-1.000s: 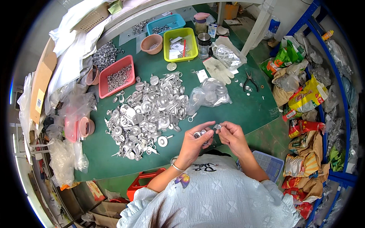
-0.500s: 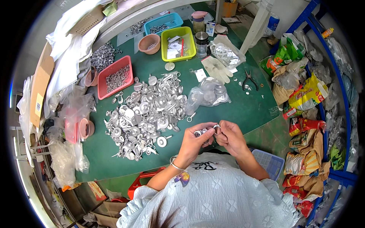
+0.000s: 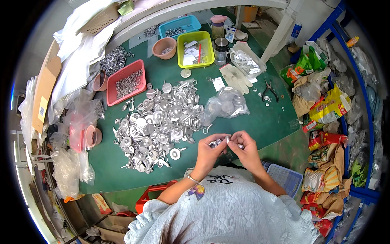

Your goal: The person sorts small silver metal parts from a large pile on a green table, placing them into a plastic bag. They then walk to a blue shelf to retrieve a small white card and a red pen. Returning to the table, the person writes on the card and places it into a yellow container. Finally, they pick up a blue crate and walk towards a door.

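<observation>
Over the near edge of the table, my left hand [image 3: 209, 152] is closed around several small silver metal rings [image 3: 213, 144]. My right hand [image 3: 247, 152] meets it at the fingertips, pinching a small metal part [image 3: 241, 146] that my fingers mostly hide. Just left of my hands spreads a large pile of silver disc-and-ring metal pieces [image 3: 158, 122]. One loose ringed piece [image 3: 207, 129] lies beyond my left hand. A clear plastic bag of round metal discs [image 3: 227, 103] rests farther back.
A red tray of rings [image 3: 143, 86], a yellow tray [image 3: 211, 61], a blue tray [image 3: 198, 25] and a pink bowl [image 3: 164, 48] stand toward the back. Pliers [image 3: 269, 91] and a glove [image 3: 235, 79] lie at the right. Filled sacks [image 3: 325, 175] line the blue rack.
The ring that stood upright between my fingertips has turned and is now mostly covered. My right hand has tilted inward against the left. The whole view has shifted slightly.
</observation>
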A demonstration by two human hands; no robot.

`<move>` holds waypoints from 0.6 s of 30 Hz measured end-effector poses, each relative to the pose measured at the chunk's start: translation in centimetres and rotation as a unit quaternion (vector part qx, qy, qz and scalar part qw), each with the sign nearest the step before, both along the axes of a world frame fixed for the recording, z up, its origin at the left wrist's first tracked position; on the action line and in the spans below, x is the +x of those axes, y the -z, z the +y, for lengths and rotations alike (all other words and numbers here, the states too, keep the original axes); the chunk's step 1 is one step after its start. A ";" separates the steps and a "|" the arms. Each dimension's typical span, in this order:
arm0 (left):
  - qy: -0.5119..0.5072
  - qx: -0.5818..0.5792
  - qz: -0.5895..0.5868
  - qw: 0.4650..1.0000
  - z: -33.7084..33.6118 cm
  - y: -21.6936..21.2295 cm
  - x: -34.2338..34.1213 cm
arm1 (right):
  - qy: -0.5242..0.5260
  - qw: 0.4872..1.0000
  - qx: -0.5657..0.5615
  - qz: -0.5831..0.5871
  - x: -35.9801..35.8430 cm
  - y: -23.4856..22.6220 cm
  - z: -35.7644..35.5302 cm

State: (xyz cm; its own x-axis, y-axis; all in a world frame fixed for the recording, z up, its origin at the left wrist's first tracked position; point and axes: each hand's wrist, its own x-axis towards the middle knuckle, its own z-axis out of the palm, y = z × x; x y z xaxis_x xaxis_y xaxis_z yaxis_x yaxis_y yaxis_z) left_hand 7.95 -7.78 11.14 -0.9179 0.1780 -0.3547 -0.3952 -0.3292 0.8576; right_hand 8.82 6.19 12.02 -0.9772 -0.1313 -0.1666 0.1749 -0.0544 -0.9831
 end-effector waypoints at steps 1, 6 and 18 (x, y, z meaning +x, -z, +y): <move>-0.012 -0.018 0.017 1.000 0.2 0.4 0.0 | 0.000 0.999 0.039 0.010 0.0 0.4 -0.1; -0.016 -0.069 0.039 0.997 -0.2 1.6 -0.6 | -0.034 0.986 0.154 0.050 -0.8 1.7 -0.7; -0.128 0.067 -0.129 0.981 -4.8 5.6 -1.1 | -0.050 0.992 0.102 -0.049 -12.7 11.6 -1.9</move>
State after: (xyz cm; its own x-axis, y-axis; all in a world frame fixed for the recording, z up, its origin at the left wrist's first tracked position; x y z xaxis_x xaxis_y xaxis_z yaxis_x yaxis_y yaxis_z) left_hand 6.84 -12.55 5.50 -0.8213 0.0132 -0.5703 -0.4828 -0.5487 0.6825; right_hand -3.90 4.27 0.43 -0.9386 -0.1805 -0.2941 0.2655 0.1664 -0.9496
